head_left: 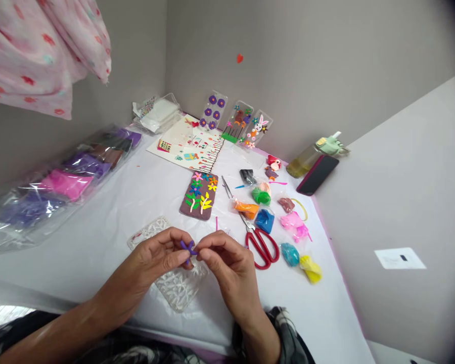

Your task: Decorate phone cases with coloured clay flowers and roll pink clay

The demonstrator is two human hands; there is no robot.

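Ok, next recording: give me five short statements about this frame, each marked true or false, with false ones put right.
1. The left hand holds a purple flower-shaped piece, and the right hand is at its edge. True.
2. The red-handled scissors lie left of the brown decorated panel. False: the scissors lie right of the panel.
3. The phone is next to the bottle. True.
4. The yellow packet is farther from the person than the green one. False: the yellow packet is nearer than the green one.
5. The right hand holds the scissors. False: neither hand holds them.
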